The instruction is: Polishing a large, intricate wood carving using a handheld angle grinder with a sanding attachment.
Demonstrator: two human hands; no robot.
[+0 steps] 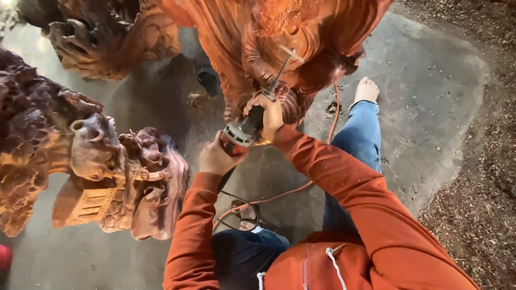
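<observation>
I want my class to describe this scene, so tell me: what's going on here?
A person in an orange hoodie holds a power tool in both hands: the left hand grips its rear, the right hand its front. The tool's long bit points into a reddish wood carving. An orange cord trails across the concrete floor. Another carving stands to the left. One bare foot rests on the floor.

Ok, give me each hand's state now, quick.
Left hand: closed on the rear of the power carving tool.
Right hand: closed on its front.
</observation>
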